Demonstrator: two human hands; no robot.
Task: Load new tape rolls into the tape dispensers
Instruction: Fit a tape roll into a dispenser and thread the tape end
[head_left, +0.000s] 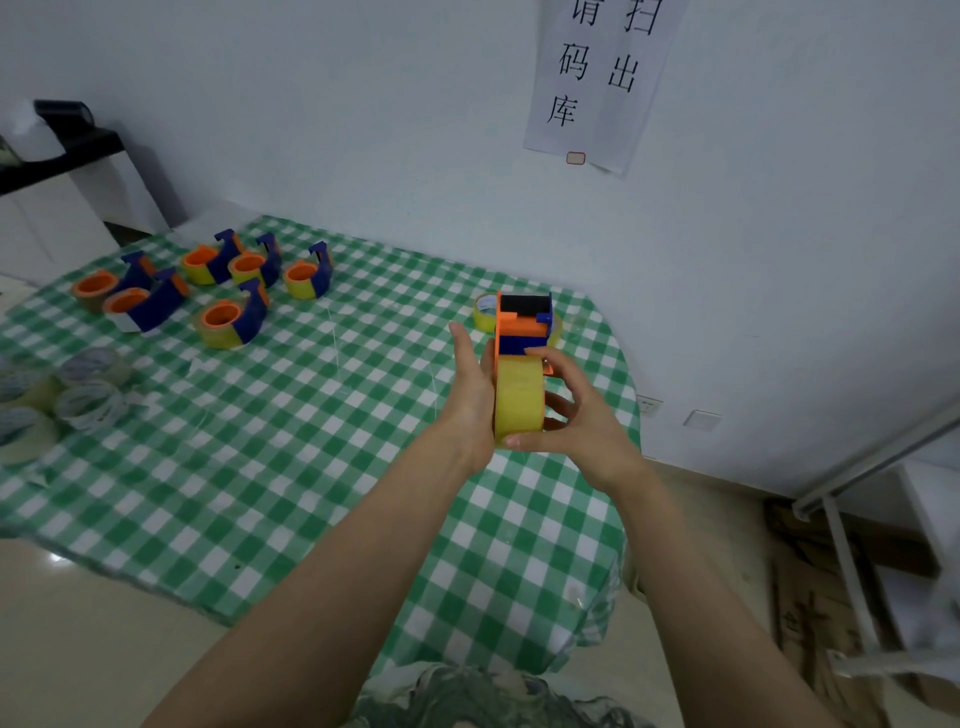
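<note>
I hold an orange and blue tape dispenser (523, 323) upright above the table, with a yellow tape roll (518, 395) seated in it. My left hand (470, 387) lies flat against the roll's left side, fingers straight. My right hand (566, 410) curls around the roll's right side, thumb under its lower edge and fingers near the top. Several loaded dispensers (228, 317) lie at the far left of the table. One loose yellow roll (485, 310) sits behind the held dispenser. Clear tape rolls (88, 402) lie at the left edge.
The table wears a green and white checked cloth (291, 447) and stands against a white wall with a paper sign (597, 78). A white cabinet (57, 208) stands at far left. A metal frame (852, 561) and cardboard lie on the floor at right.
</note>
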